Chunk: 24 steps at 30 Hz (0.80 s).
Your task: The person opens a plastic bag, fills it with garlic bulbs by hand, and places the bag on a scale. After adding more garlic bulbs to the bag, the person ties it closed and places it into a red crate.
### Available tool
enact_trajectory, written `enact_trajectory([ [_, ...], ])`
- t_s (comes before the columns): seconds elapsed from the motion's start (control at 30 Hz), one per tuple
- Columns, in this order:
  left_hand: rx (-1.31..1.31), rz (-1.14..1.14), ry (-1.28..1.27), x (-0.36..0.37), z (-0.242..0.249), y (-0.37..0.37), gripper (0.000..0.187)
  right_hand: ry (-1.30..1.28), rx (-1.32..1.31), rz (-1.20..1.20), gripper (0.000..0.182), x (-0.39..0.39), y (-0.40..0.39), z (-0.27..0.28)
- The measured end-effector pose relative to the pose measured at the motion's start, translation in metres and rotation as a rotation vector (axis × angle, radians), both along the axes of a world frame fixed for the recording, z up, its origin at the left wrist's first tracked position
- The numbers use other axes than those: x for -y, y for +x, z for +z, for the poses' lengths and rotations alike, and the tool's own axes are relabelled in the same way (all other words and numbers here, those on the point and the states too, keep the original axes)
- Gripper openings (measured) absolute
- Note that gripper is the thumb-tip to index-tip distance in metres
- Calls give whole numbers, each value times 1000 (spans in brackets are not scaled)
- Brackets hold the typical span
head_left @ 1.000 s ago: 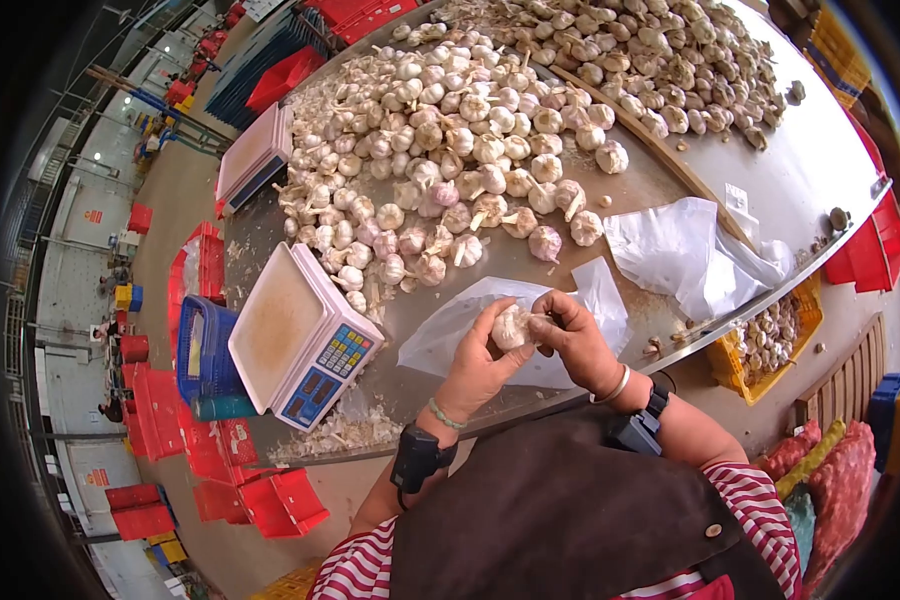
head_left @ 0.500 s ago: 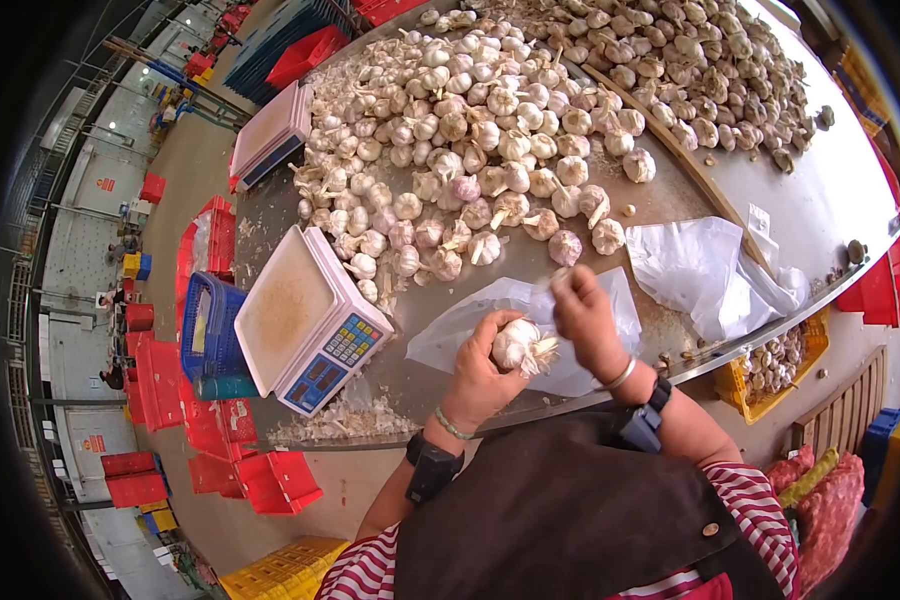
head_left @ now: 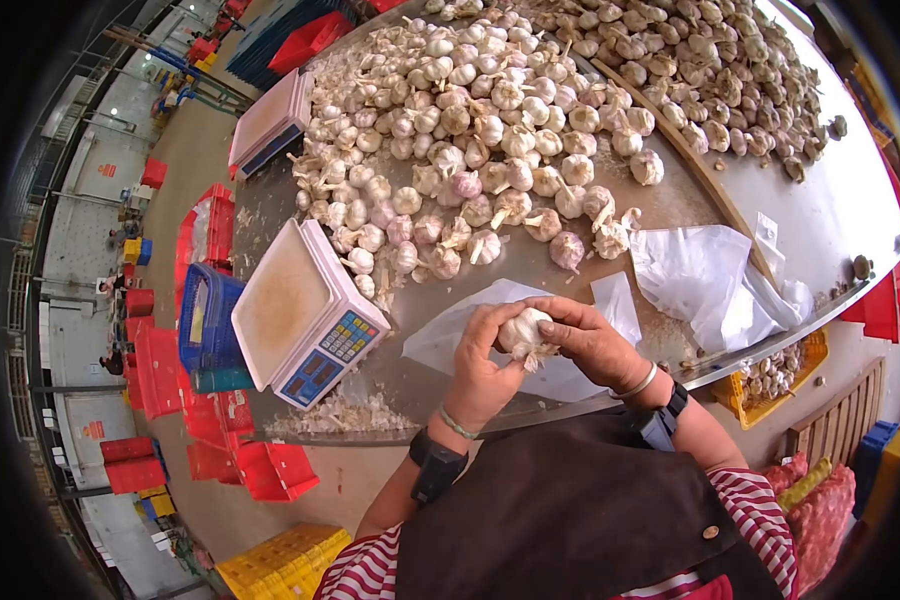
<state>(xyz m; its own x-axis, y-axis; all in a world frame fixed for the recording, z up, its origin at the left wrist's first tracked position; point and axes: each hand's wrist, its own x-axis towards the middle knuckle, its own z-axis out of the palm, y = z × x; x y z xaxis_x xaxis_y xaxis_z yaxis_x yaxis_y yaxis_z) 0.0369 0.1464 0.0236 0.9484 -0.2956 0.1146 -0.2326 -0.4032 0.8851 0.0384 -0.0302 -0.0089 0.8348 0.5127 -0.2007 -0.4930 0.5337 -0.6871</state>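
Garlic (head_left: pixel 520 334) gripped by left hand (head_left: pixel 482 372) and right hand (head_left: pixel 602 346) above plastic (head_left: pixel 444 331); steady hold, light pressure likely best.

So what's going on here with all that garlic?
Someone in a dark apron has one garlic bulb between two bare hands. The left hand cups it and the right hand has its thumb on it, over a thin plastic sheet on the metal table. Ahead lies a heap of pale bulbs, with a wooden strip between it and a darker heap. A scale stands to the left.
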Motion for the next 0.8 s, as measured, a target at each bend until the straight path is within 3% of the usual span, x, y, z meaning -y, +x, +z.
enact_trajectory([
  [0.13,93,55,19,-2,2,-2,48,-139,126,65,44,5,2,9],
  [0.53,210,86,33,0,19,-8,47,-194,254,-28,45,-2,-4,35],
  [0.8,259,83,71,1,15,-10,47,-160,168,-68,39,-7,-10,26],
])
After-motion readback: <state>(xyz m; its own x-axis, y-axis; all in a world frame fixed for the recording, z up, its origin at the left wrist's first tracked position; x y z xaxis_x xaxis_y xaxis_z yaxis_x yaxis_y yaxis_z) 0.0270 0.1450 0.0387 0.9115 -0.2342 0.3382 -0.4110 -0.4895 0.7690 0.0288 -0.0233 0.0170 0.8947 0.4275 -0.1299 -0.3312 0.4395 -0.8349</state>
